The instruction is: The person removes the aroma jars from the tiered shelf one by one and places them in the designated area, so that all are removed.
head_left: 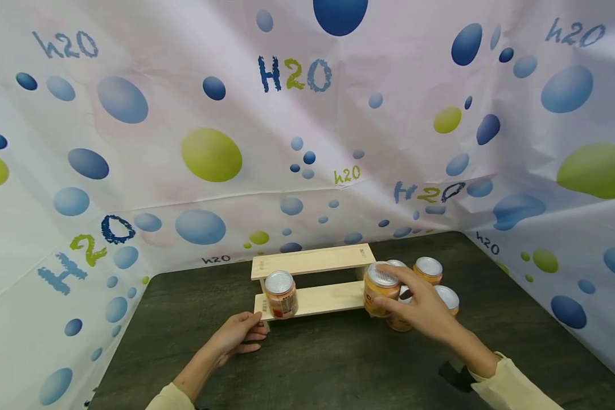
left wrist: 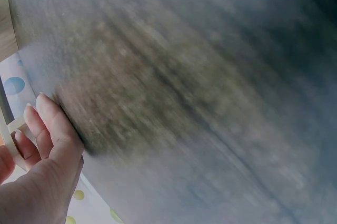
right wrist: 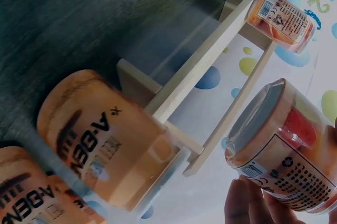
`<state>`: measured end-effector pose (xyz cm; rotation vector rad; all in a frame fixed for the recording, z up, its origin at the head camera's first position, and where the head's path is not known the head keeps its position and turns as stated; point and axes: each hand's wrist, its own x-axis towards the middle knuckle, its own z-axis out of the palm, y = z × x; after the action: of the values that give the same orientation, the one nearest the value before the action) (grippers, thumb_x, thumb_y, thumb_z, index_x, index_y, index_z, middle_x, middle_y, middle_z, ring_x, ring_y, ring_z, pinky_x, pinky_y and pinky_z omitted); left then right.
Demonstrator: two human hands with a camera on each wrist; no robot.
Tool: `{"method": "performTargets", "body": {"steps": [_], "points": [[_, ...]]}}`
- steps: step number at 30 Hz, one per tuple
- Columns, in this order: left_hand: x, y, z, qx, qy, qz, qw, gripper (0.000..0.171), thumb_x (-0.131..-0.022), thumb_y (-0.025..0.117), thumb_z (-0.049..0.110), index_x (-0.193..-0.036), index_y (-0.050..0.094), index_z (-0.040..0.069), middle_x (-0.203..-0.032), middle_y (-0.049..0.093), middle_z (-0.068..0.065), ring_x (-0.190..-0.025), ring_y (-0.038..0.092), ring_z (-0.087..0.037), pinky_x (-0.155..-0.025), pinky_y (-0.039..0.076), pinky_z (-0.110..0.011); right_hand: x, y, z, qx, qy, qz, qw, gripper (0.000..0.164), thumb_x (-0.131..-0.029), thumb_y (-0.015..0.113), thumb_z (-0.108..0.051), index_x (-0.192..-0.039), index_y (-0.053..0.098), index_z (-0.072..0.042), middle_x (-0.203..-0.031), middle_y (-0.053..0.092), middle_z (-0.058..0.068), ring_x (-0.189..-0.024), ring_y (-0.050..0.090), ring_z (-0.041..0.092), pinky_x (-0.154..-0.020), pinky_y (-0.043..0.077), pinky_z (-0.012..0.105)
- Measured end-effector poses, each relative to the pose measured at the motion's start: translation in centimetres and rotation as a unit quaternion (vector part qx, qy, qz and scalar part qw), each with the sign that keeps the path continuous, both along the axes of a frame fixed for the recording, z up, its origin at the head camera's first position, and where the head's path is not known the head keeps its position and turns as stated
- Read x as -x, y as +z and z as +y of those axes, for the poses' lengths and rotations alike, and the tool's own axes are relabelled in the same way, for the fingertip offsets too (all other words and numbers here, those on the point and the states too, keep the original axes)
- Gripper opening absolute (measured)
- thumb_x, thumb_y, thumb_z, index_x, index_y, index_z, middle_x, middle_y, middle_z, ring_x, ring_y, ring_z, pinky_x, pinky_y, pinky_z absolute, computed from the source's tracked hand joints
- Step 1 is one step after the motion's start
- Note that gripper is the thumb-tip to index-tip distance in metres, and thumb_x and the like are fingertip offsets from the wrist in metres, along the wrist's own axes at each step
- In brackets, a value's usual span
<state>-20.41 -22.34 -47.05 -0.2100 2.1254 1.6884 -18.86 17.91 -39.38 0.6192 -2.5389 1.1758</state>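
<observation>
My left hand (head_left: 236,336) grips the left end of the lower board of a two-step wooden shelf (head_left: 328,299), with the thumb at the board's end and fingers below. In the left wrist view, the fingers (left wrist: 50,121) bend beside the pale wood. My right hand (head_left: 425,304) holds a silver-lidded fruit can (head_left: 381,290) at the right end of the lower step. The right wrist view shows this can's printed label (right wrist: 287,169) and orange contents, fingertips under it. A second fruit can (head_left: 281,296) stands upright on the lower step's left end.
Several similar cans stand on the dark table (head_left: 312,364) right of the shelf, including one at the back (head_left: 428,269) and one nearer (head_left: 448,299); my right hand partly hides the group. A printed sheet (head_left: 287,142) with bubbles forms walls behind and beside the table.
</observation>
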Motion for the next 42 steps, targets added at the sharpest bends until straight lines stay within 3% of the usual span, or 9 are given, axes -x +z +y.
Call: {"method": "performTargets", "body": {"steps": [6,15,22,27,34,42], "points": [[-0.1,0.0,-0.1,-0.001,-0.003,0.001,1.0,0.046,-0.107,0.045,0.042,-0.115,0.056,-0.001,-0.101,0.063,-0.009,-0.095,0.066,-0.02,-0.079,0.061,-0.037,-0.5,-0.4,0.7,-0.011,-0.013,0.0,1.0,0.059,-0.089,0.078,-0.029,-0.143,0.055,-0.021,-0.13,0.063,0.009,-0.099,0.062,0.012,-0.073,0.056,0.031],[-0.1,0.0,-0.1,0.001,-0.006,0.002,1.0,0.046,-0.107,0.044,0.043,-0.114,0.056,-0.001,-0.101,0.063,-0.008,-0.094,0.065,-0.019,-0.078,0.061,-0.036,-1.4,-0.7,1.9,0.013,-0.007,-0.029,0.999,0.061,-0.088,0.079,-0.026,-0.142,0.054,-0.018,-0.115,0.063,0.009,-0.068,0.057,0.009,-0.054,0.051,0.026],[0.0,0.0,-0.1,-0.001,-0.007,0.001,1.0,0.046,-0.107,0.044,0.043,-0.115,0.056,-0.001,-0.1,0.063,-0.008,-0.094,0.065,-0.019,-0.079,0.061,-0.036,-2.0,-1.1,2.4,0.015,-0.011,-0.018,1.0,0.058,-0.088,0.079,-0.023,-0.14,0.055,-0.015,-0.12,0.062,0.012,-0.084,0.061,0.004,-0.063,0.056,0.026],[-0.1,0.0,-0.1,-0.003,-0.009,0.002,1.0,0.045,-0.107,0.045,0.043,-0.114,0.056,-0.001,-0.1,0.063,-0.007,-0.093,0.065,-0.019,-0.079,0.061,-0.036,-2.3,-1.4,2.7,0.019,-0.006,-0.01,1.0,0.056,-0.089,0.079,-0.02,-0.14,0.056,-0.016,-0.119,0.062,0.012,-0.084,0.062,0.002,-0.063,0.056,0.026],[0.0,-0.1,-0.1,-0.001,-0.005,0.003,1.0,0.044,-0.107,0.045,0.042,-0.113,0.056,0.0,-0.099,0.064,-0.007,-0.093,0.066,-0.019,-0.078,0.061,-0.036,-2.8,-1.8,3.1,0.024,-0.011,-0.043,0.999,0.058,-0.09,0.078,-0.023,-0.142,0.053,-0.019,-0.122,0.06,0.014,-0.083,0.063,0.006,-0.06,0.057,0.027],[0.0,-0.1,-0.1,-0.003,-0.004,0.003,1.0,0.045,-0.107,0.045,0.042,-0.114,0.056,-0.001,-0.1,0.064,-0.008,-0.093,0.066,-0.019,-0.079,0.061,-0.037,-3.8,-1.9,3.5,0.014,-0.023,-0.034,0.999,0.058,-0.089,0.079,-0.022,-0.141,0.054,-0.019,-0.12,0.062,0.012,-0.082,0.061,0.003,-0.06,0.055,0.026]]}}
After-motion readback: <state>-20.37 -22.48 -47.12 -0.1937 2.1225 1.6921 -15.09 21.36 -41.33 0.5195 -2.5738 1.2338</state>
